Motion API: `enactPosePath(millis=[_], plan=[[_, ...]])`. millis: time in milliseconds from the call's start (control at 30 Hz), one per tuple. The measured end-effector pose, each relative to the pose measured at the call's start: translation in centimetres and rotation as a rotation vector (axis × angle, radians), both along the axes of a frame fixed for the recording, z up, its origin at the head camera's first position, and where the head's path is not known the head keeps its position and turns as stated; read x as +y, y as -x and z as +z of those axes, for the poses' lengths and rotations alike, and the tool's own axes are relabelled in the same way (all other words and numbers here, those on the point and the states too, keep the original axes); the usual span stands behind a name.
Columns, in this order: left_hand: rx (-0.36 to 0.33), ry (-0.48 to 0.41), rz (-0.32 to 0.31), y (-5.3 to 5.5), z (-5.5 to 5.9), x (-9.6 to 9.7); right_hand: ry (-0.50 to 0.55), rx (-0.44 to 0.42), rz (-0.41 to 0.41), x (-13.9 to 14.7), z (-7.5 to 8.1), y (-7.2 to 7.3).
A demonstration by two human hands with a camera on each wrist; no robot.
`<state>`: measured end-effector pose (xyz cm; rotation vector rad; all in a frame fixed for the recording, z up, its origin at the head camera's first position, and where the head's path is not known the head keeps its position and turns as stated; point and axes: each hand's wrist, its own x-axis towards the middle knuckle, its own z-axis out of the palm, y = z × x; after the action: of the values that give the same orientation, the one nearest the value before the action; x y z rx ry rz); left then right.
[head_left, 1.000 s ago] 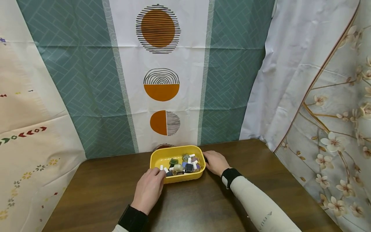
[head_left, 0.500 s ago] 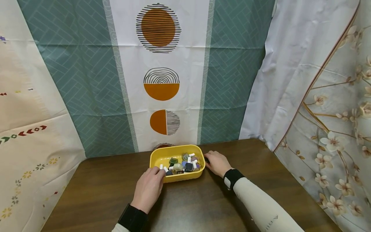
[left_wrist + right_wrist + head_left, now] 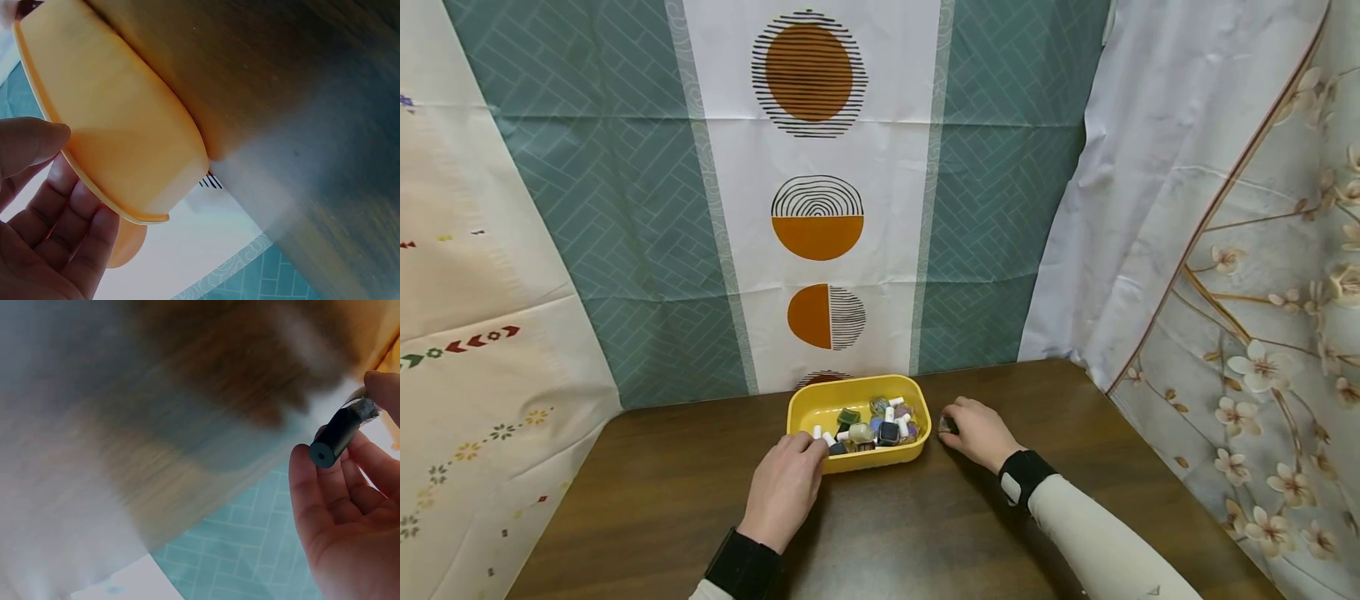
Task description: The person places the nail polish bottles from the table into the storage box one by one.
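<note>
A yellow plastic bin (image 3: 808,408) stands near the back of the table, holding several small nail polish bottles (image 3: 887,432), most with white caps. My left hand (image 3: 781,487) holds the bin's front left rim; in the left wrist view the thumb lies over the rim (image 3: 87,181) with fingers on the other side. Just right of the bin, my right hand (image 3: 979,433) pinches a nail polish bottle (image 3: 337,437) between thumb and fingers. Its black cap points away from the palm, and clear glass shows near the thumb.
The brown wooden table (image 3: 895,533) extends to both sides and in front of the bin. Behind it hangs a green and white patterned cloth (image 3: 887,325). A floral curtain (image 3: 1247,417) borders the right side, a cream cloth (image 3: 497,400) the left.
My right hand has moved to the right, away from the bin's right end, with the nail polish bottle in its fingers. The left hand and bin have stayed in place.
</note>
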<state>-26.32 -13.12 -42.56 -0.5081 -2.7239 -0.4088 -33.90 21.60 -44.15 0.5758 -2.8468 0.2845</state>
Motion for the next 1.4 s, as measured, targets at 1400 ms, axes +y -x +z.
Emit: enactPosePath(millis=[1400], plan=[[0.009,0.003,0.006,-0.1,0.0,0.1,0.079,0.013,0.040,-5.4,4.7,-1.7]])
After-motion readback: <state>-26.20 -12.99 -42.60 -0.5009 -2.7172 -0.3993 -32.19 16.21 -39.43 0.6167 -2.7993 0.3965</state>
